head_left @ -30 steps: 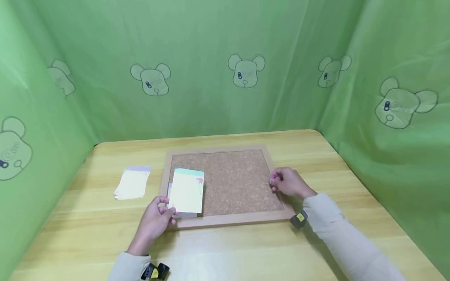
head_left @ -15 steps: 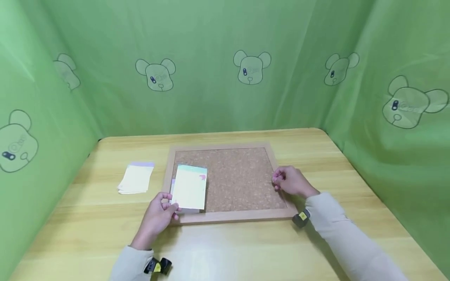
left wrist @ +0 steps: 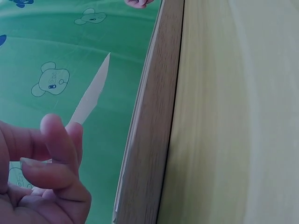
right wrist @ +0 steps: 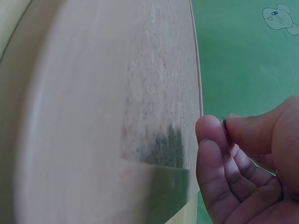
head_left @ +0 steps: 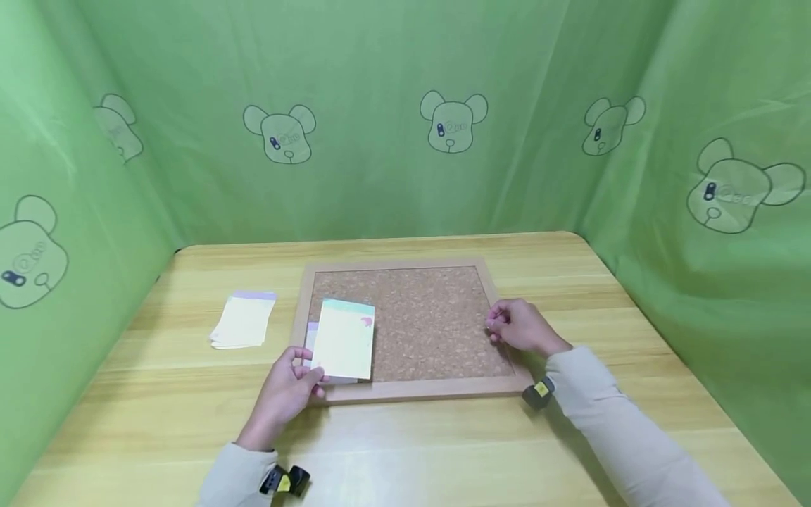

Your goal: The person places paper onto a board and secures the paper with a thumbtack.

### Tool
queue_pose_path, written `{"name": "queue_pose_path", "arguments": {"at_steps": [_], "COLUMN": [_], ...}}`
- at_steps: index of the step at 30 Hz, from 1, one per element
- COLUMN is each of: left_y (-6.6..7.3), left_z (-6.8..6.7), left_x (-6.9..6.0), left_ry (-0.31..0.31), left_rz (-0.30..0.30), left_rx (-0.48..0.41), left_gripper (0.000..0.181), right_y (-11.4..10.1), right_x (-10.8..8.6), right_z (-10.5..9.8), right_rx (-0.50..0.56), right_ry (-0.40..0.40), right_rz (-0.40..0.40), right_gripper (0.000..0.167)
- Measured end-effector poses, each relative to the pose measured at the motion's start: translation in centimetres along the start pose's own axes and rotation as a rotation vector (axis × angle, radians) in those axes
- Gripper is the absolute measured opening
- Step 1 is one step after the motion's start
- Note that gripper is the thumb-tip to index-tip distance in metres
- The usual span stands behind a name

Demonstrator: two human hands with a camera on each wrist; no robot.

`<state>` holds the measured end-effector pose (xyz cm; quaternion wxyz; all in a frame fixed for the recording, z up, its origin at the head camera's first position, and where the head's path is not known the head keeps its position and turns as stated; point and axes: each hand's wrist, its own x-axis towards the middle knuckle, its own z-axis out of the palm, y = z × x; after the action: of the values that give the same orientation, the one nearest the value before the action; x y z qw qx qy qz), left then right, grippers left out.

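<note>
My left hand (head_left: 285, 391) pinches the lower left corner of a note sheet (head_left: 345, 341), pale with a teal header and a small pink picture. In the left wrist view this sheet (left wrist: 91, 100) appears almost edge-on, raised above the board. It overlaps a purple-edged sheet (head_left: 311, 334) on the left part of the framed cork board (head_left: 431, 324); most of that lower sheet is hidden. Over the board's right edge, my right hand (head_left: 522, 327) pinches a tiny dark object (right wrist: 224, 122) between thumb and forefinger. Too little of it shows to tell its kind.
A loose pile of purple-topped note sheets (head_left: 243, 320) lies on the wooden table (head_left: 405, 443), left of the board. Green curtains (head_left: 367, 197) printed with bear heads surround the table at the back and both sides.
The teal-topped sheet has shifted slightly to the right over the board, so more of the purple edge beneath shows. My right hand has hardly moved. The head view has shifted a little.
</note>
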<state>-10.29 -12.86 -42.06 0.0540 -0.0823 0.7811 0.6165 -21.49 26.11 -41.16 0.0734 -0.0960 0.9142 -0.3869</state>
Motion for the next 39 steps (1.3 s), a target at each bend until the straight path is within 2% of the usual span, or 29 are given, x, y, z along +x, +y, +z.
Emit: {"name": "queue_pose_path", "arguments": {"at_steps": [17,28,39], "left_y": [-0.2,-0.2,0.1], "left_z": [0.9,1.6,2.5], "left_x": [0.1,0.4,0.3], "left_ry": [-0.021,-0.038,-0.057], "left_rz": [0.019,0.029,0.039], "left_rx": [-0.035,-0.042,-0.062], "left_gripper": [0.031,0.030,0.032], "right_y": [-1.1,-2.4,-3.1], "right_x": [0.3,0.6,1.1], "right_z": [0.4,1.2,2.0], "right_rx": [-0.025,0.049,0.053], "right_ry": [0.004,-0.015,-0.038], "right_rz": [-0.020,-0.034,-0.033], "right_gripper": [0.005,0.008,0.009]}}
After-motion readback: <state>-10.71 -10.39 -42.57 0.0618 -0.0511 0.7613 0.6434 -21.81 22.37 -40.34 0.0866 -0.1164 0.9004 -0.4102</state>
